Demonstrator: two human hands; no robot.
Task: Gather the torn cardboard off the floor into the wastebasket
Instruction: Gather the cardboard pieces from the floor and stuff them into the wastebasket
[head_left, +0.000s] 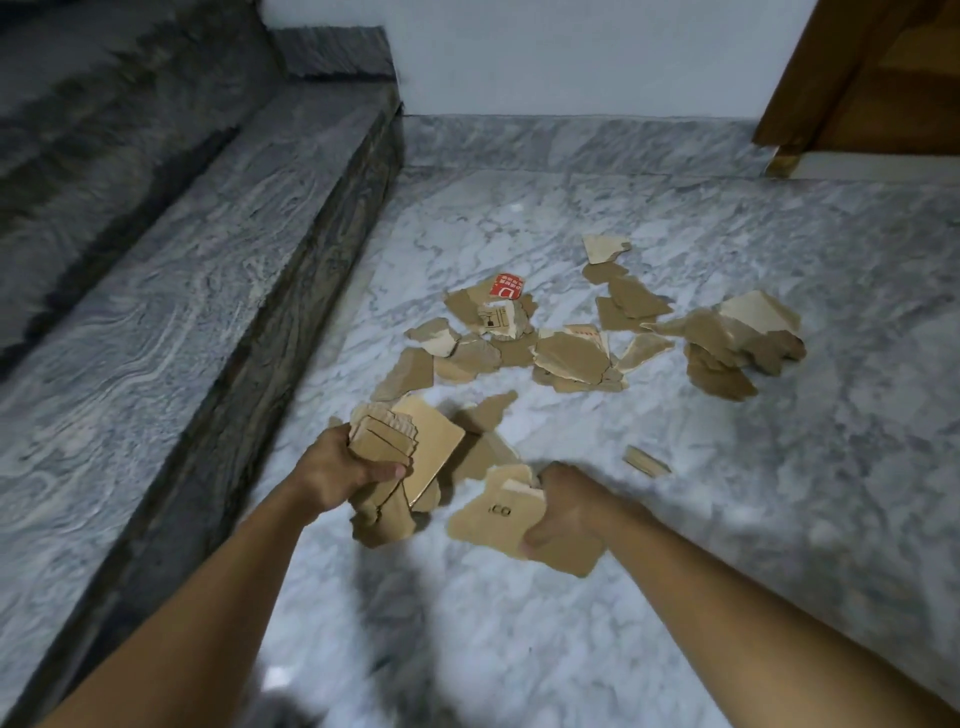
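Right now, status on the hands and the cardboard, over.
Left hand grips a cardboard stack. Right hand grips torn pieces. Many scraps on floor; wastebasket not in view.

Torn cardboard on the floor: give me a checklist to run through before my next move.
1. Left hand grips stack of torn brown cardboard: ok.
2. Right hand grips flat tan cardboard pieces: ok.
3. Wastebasket in sight: not ok, none visible.
4. Grey marble floor cleared: not ok, brown cardboard scraps and a red printed scrap remain.
5. Held pieces secure against slipping: cannot tell.
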